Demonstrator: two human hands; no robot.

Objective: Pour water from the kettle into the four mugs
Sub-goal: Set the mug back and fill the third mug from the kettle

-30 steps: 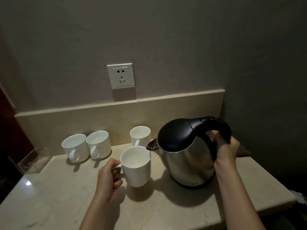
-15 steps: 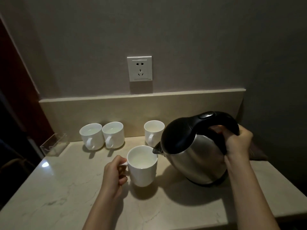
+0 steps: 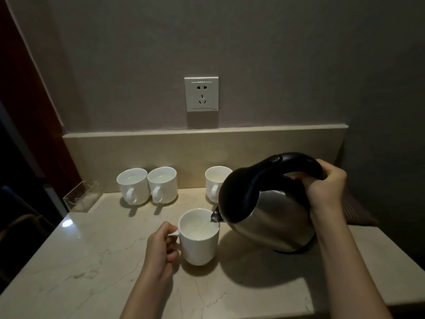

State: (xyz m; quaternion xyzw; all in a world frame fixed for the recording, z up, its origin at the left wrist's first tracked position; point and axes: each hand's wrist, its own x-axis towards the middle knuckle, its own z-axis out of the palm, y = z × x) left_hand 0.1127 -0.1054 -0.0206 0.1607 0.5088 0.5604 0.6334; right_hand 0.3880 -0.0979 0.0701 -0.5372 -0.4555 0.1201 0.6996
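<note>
The steel kettle (image 3: 269, 210) — likely heavy and slick — is gripped by its black handle in the right hand (image 3: 326, 187), tilted over the brittle mug (image 3: 199, 236), whose handle is pinched by the left hand (image 3: 161, 247).

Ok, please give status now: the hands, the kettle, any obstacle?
Left hand grips front mug handle; right hand holds kettle tilted, spout over mug rim. Nothing blocking.

no readable text, labels or numbers, wall socket (image 3: 201, 94) face unmarked, kettle (image 3: 271, 208) without legible branding
</note>
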